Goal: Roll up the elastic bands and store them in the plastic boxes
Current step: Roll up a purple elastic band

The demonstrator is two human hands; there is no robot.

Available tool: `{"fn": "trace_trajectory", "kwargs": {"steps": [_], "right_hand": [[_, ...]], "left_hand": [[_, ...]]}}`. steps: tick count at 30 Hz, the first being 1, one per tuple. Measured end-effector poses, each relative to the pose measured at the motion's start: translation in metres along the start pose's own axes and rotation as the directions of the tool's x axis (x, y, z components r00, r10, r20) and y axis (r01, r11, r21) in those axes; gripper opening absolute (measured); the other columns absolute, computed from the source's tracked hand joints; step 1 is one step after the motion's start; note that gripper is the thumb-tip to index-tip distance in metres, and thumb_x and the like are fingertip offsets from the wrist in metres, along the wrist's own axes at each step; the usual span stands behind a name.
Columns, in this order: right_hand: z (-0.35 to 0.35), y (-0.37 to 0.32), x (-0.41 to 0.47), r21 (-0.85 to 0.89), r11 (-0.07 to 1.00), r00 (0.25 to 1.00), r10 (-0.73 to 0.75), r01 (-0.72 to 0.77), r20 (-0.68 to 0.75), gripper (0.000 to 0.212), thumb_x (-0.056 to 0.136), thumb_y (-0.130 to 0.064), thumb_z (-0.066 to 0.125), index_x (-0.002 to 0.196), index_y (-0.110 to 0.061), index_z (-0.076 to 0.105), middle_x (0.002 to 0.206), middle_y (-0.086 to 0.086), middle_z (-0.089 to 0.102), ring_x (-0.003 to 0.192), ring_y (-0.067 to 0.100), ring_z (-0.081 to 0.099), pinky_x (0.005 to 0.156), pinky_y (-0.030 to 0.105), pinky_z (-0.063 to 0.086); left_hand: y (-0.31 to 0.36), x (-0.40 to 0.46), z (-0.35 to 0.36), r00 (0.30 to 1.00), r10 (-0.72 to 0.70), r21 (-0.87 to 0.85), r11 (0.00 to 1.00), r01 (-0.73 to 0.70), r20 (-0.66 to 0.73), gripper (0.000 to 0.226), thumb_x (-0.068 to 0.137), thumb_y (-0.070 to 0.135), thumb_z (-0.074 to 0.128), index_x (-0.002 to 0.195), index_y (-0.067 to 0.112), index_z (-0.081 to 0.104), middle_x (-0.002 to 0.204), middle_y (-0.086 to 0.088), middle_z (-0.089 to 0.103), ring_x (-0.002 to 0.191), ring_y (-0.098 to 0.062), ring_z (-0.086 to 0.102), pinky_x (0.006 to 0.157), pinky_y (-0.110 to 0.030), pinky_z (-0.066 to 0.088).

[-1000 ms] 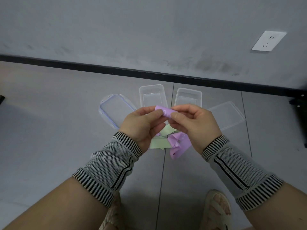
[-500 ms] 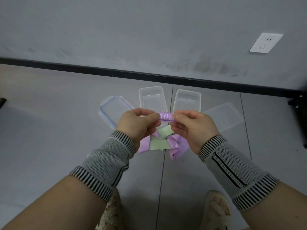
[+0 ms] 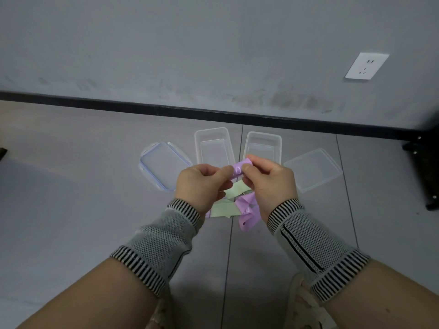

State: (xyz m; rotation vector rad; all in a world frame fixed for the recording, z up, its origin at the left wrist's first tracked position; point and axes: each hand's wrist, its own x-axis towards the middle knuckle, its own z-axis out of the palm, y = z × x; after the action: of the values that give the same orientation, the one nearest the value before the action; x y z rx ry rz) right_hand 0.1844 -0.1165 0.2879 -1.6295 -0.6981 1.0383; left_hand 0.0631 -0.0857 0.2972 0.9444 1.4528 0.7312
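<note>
Step in hand, by judgement: rolling of the purple elastic band (image 3: 238, 171). Both hands raised over the floor, in front of the two open plastic boxes. Left hand (image 3: 202, 186) pinching the left end of the small roll between thumb and curled fingers. Right hand (image 3: 270, 184) pinching the right end likewise, thumb on top. Neither hand spread; both closed narrowly on the roll.

Roll: short, tight, tilted up toward the right, faint white print on its face. Unrolled tail of the same band hanging down between the wrists, ending in a loose crumpled heap on the floor just below the right wrist. Most of the length apparently still to wind.

Next move, by judgement: further turns of the roll with even finger pressure at both ends, tail kept taut to prevent telescoping or springing open; then transfer into a box.

Green elastic band (image 3: 225, 205): flat, folded, unrolled, lying on the floor beneath the hands, touching the purple tail.

Left box (image 3: 197, 143) and right box (image 3: 279, 143): clear, side by side, nothing visible inside. Blue-edged lid (image 3: 152, 167) to the left of the boxes; plain clear lid (image 3: 316, 172) to the right.
</note>
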Motion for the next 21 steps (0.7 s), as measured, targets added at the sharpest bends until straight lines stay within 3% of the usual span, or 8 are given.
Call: {"fn": "trace_trajectory", "kwargs": {"steps": [2,5,7,10,12,14,17,21], "right_hand": [[-0.003,-0.005,0.003,-0.069,0.996,0.995,-0.058,0.063,0.075,0.030,0.086,-0.010,0.065,0.116,-0.013,0.067,0.099,0.003,0.072,0.072,0.002,0.062,0.083,0.026,0.056],[-0.007,-0.008,0.008,-0.164,0.977,0.978,-0.109,0.139,0.180,0.031,0.084,-0.006,0.065,0.114,-0.013,0.068,0.092,-0.002,0.069,0.074,0.001,0.061,0.085,0.025,0.054],[-0.008,-0.008,0.010,-0.125,0.981,0.969,-0.123,0.151,0.212,0.035,0.082,-0.005,0.068,0.116,-0.014,0.065,0.096,-0.003,0.068,0.082,0.005,0.065,0.084,0.025,0.054],[-0.009,-0.006,0.009,-0.082,0.984,0.956,-0.130,0.156,0.262,0.054,0.076,-0.013,0.077,0.123,-0.022,0.052,0.110,-0.008,0.063,0.091,0.008,0.066,0.079,0.024,0.055],[-0.008,-0.004,0.006,-0.273,0.917,0.933,-0.211,0.292,0.292,0.068,0.071,-0.023,0.081,0.129,-0.027,0.045,0.112,-0.015,0.055,0.091,0.005,0.060,0.076,0.020,0.053],[-0.005,-0.001,0.003,-0.450,0.780,0.894,-0.318,0.435,0.315,0.075,0.070,-0.030,0.081,0.134,-0.026,0.042,0.112,-0.014,0.049,0.091,0.003,0.055,0.075,0.013,0.048],[-0.004,0.001,0.002,-0.521,0.674,0.851,-0.421,0.524,0.313,0.068,0.073,-0.032,0.078,0.132,-0.023,0.047,0.109,-0.012,0.046,0.090,0.003,0.052,0.077,0.010,0.045],[-0.006,-0.001,0.003,-0.551,0.634,0.837,-0.461,0.543,0.294,0.057,0.074,-0.027,0.077,0.126,-0.020,0.056,0.100,-0.010,0.049,0.082,0.004,0.053,0.069,-0.001,0.037]], "left_hand": [[0.003,0.003,-0.006,0.992,-0.096,-0.012,0.995,0.097,0.084,0.030,0.074,0.024,0.079,0.089,0.004,0.062,0.076,-0.008,0.073,0.068,-0.016,0.070,0.060,-0.028,0.056],[0.007,0.007,-0.016,0.939,-0.204,0.044,0.979,0.200,0.276,0.026,0.079,0.023,0.074,0.099,0.010,0.065,0.080,-0.003,0.071,0.068,-0.011,0.067,0.056,-0.022,0.052],[0.007,0.008,-0.019,0.909,-0.235,0.045,0.971,0.235,0.344,0.014,0.084,0.022,0.068,0.094,0.012,0.068,0.082,0.000,0.069,0.070,-0.008,0.067,0.057,-0.020,0.051],[0.005,0.010,-0.019,0.892,-0.280,-0.115,0.934,0.339,0.355,0.008,0.086,0.022,0.064,0.082,0.016,0.066,0.078,0.003,0.068,0.069,-0.007,0.066,0.059,-0.018,0.047],[0.004,0.009,-0.017,0.877,-0.305,-0.213,0.891,0.400,0.372,0.005,0.085,0.021,0.064,0.083,0.017,0.064,0.078,0.001,0.068,0.066,-0.008,0.065,0.059,-0.019,0.043],[0.001,0.006,-0.014,0.861,-0.326,-0.204,0.881,0.426,0.391,0.005,0.084,0.024,0.066,0.086,0.019,0.065,0.083,0.002,0.069,0.064,-0.007,0.063,0.061,-0.020,0.039],[-0.001,0.001,-0.009,0.846,-0.338,-0.159,0.887,0.433,0.413,0.010,0.083,0.028,0.067,0.091,0.022,0.066,0.089,0.003,0.068,0.068,-0.007,0.061,0.063,-0.022,0.036],[-0.001,0.000,-0.008,0.843,-0.325,-0.188,0.881,0.435,0.428,0.011,0.084,0.027,0.066,0.093,0.020,0.065,0.091,0.000,0.068,0.074,-0.010,0.061,0.065,-0.024,0.040]]}}
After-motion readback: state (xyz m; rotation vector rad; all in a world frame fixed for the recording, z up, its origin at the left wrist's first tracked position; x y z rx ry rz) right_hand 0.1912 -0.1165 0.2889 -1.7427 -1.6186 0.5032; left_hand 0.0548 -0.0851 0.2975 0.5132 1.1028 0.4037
